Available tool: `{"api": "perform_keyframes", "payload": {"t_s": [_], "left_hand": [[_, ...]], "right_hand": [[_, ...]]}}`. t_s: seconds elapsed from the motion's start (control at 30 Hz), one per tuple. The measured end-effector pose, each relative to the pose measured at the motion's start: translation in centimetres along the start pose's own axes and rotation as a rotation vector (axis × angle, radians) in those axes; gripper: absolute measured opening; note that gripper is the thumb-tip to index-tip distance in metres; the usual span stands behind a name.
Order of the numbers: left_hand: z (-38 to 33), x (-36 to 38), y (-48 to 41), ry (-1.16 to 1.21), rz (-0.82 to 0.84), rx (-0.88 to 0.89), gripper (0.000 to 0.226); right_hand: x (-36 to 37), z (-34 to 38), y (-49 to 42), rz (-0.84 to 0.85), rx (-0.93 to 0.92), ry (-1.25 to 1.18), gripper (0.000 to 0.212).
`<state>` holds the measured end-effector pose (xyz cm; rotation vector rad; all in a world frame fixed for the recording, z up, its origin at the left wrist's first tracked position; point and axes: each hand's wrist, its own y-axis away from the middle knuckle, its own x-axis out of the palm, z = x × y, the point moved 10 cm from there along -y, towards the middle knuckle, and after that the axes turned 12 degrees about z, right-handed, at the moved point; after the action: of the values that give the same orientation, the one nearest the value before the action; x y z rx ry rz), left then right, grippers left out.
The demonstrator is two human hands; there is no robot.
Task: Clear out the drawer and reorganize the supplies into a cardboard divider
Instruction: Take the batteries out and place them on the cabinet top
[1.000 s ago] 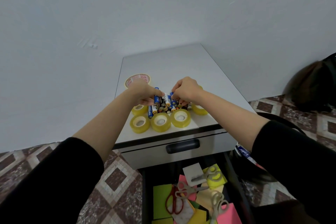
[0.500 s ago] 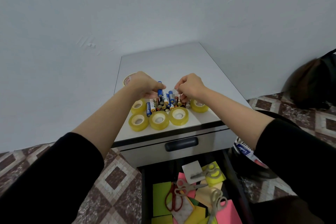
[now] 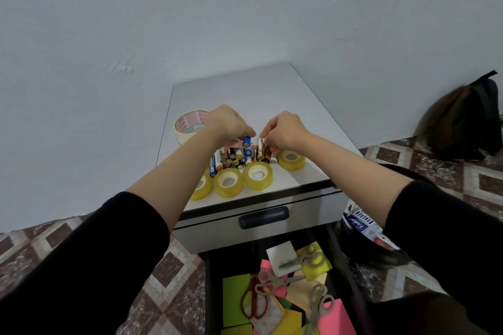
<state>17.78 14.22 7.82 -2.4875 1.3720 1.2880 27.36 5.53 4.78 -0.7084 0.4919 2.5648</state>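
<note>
1. Closer together than a moment ago, both hands hover over the batteries [image 3: 236, 158], wrists arched, knuckles up.
2. Left hand [image 3: 228, 125], just right of the masking tape roll [image 3: 187, 125], pinches a blue battery [image 3: 247, 141] upright.
3. Right hand [image 3: 284, 130] pinches a brown battery [image 3: 262, 148] in the pile, fingertips pointing down.
4. Yellowish tape rolls [image 3: 258, 175] sit just short of both wrists, on the cabinet top [image 3: 245, 90].

Illumination is even, diffuse, cool and moderately bright; the source is out of view. Soft shadows sit under the tape rolls [image 3: 228, 182], nearer than the left hand [image 3: 228, 124] and right hand [image 3: 284, 130]. Print on the batteries [image 3: 239, 156] beneath both hands is too small to read. Wide-angle bending stretches the sleeves [image 3: 81, 266] toward the lower corners. The drawer [image 3: 211, 294] below the hands lies dimmer.
</note>
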Motion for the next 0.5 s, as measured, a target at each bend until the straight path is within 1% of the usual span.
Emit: {"api": "perform_keyframes", "payload": {"t_s": [0.13, 0.23, 0.33, 0.5], "left_hand": [[-0.5, 0.7, -0.7, -0.089, -0.014, 0.013, 0.016], [-0.7, 1.1, -1.2, -0.160, -0.017, 0.018, 0.023], [-0.8, 1.3, -1.5, -0.186, -0.015, 0.019, 0.024], [-0.8, 1.3, -1.7, -0.221, -0.020, 0.020, 0.023]], "right_hand": [[0.1, -0.1, 0.0, 0.024, -0.024, -0.031, 0.013], [0.0, -0.3, -0.1, 0.029, -0.025, -0.058, 0.014], [-0.1, -0.5, 0.0, 0.036, -0.020, -0.076, 0.017], [-0.2, -0.6, 0.0, 0.035, -0.025, -0.099, 0.016]]}}
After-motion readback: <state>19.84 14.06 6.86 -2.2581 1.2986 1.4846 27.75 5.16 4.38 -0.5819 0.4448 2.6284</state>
